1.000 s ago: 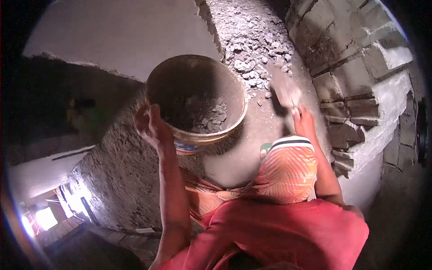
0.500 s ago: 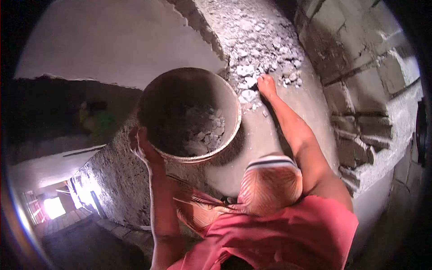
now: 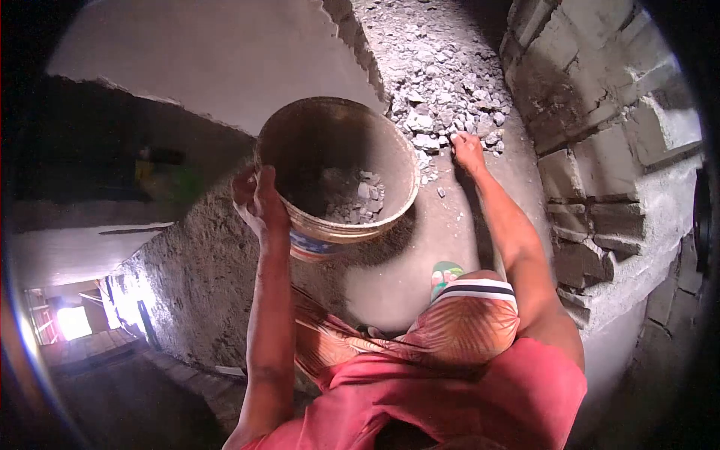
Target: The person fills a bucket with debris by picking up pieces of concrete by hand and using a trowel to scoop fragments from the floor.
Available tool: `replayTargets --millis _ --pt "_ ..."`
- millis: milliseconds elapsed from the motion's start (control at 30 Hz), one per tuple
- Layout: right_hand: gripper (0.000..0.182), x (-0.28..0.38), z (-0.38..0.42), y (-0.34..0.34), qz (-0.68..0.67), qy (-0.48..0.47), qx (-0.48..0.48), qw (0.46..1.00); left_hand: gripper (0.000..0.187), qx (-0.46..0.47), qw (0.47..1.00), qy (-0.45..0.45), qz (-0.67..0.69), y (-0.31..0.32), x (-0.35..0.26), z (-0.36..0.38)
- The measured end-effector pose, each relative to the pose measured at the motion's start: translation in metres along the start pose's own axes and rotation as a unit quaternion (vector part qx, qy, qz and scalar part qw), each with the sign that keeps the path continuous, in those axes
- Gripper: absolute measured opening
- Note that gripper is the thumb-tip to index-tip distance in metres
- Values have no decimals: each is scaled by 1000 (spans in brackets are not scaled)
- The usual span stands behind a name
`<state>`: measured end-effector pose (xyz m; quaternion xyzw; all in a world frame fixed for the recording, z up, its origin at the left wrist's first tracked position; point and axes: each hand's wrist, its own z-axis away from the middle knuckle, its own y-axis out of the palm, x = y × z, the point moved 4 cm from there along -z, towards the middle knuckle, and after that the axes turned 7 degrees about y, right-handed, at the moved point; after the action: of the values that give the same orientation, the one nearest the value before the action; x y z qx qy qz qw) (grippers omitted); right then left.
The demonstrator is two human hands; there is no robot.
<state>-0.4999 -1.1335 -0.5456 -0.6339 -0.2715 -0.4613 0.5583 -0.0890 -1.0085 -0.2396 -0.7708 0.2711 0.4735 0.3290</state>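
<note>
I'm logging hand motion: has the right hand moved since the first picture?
Yes: against the block wall, the right hand has moved left and forward, to the rubble.

Wide fisheye, black rounded corners, edges bent. White glare from small bright opening [image 3: 73, 322] at lower L, blown out. Grey broken rubble [image 3: 442, 97] brightly lit; round worn bucket's [image 3: 352, 161] interior in shadow. Far L v. dark, blurry.
</note>
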Motion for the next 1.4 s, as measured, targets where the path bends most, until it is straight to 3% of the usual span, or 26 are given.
replayTargets --millis 200,267,333,367,400,467,533,600,667,733,800,867,933,967,1033,1167,1200,1233,1333,1400 --pt "38 28 7 -50 38 38 62 997 42 -9 999 -17 -39 -5 3 -1" --pt "39 56 10 -70 76 -62 27 995 45 -22 998 -43 -27 -3 -3 2" --pt "44 77 12 -82 119 -89 5 989 47 -11 997 -32 -75 -5 -3 0" --pt "45 95 21 -92 144 -64 32 987 33 -30 999 -7 -38 -3 2 1" --pt "46 121 33 -100 168 -38 59 983 33 -34 999 -8 -36 -4 -2 2" --pt "42 170 62 -104 173 -69 70 980 35 -26 998 19 -59 -5 -11 2" --pt "35 216 94 -95 209 -169 94 958 33 -20 999 13 -27 -5 -8 4" --pt "29 241 123 -72 217 -296 98 925 49 -8 996 -36 -77 -4 -9 4" --pt "27 294 154 -68 323 -266 140 898 48 3 998 -33 -54 0 -11 3" --pt "28 271 155 -73 281 -291 112 908 48 15 999 -29 -41 -1 -8 5" --pt "32 224 147 -111 176 -116 30 977 46 -12 1000 14 -12 -5 -2 4" --pt "33 146 166 -151 217 122 9 968 46 -11 998 32 -62 -17 0 2" --pt "35 34 198 -176 241 126 -75 959 45 -14 999 -29 16 -27 9 2" --pt "35 16 200 -173 238 132 -74 959 45 -8 1000 -28 12 -30 8 5" --pt "36 -23 196 -161 232 253 -63 937 43 4 994 -45 97 -29 3 7" --pt "36 -61 75 -92 228 144 -142 952 41 -23 995 -76 67 -36 6 12" --pt "37 -48 51 -97 216 127 -159 955 41 -9 999 -42 22 -42 11 8" --pt "38 -46 28 -101 191 170 -128 958 41 3 1000 -7 -17 -42 12 3" --pt "37 -58 30 -120 197 103 -126 967 38 9 993 -81 89 -38 12 10" --pt "37 -56 48 -139 229 97 -110 962 37 21 996 -61 60 -40 8 10"
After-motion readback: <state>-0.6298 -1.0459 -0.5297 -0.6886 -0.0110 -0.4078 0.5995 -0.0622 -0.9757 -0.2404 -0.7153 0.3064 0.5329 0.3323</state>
